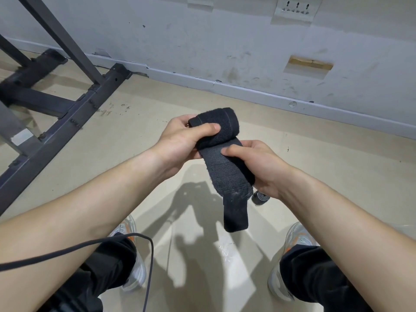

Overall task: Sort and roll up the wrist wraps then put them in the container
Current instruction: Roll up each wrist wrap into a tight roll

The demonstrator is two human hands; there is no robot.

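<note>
With our left hand [180,140] and right hand [258,167] both pinching the half-rolled black fabric wrist wrap [221,154], a slack thumb could unwind it.

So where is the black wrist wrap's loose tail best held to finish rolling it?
Pinch the flat strap just below the roll, from the right, thumb on top, as the right hand does. The left hand grips the rolled end of the wrist wrap, and the tail hangs limp, so a grip there should keep it taut.
</note>
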